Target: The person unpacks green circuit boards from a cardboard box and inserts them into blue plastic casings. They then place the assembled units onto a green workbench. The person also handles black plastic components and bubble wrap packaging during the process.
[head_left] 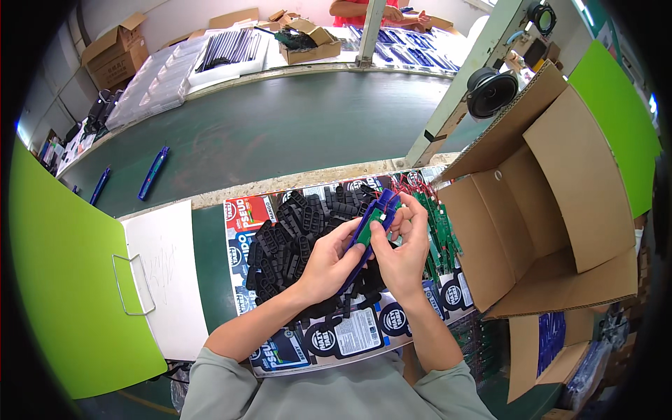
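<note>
A long, narrow blue plastic casing (383, 201) is held tilted over the work surface, its far end pointing away from me. Inside it lies a green circuit board (365, 235). My left hand (330, 260) is closed around the casing's left side, thumb on the board. From the right, my right hand (402, 255) grips the far half, its thumb pressing on the board. Below and left of my hands spreads a heap of black plastic parts (297, 227). Just right of my right hand lies a pile of green circuit boards with red wires (439, 234).
An open cardboard box (500, 231) stands at the right, with a metal post (448, 105) behind it. Blue casings (154, 173) lie on the green conveyor belt (280, 119). A bright green panel (70, 280) rises at left. Across the belt, a person in red (350, 10) works.
</note>
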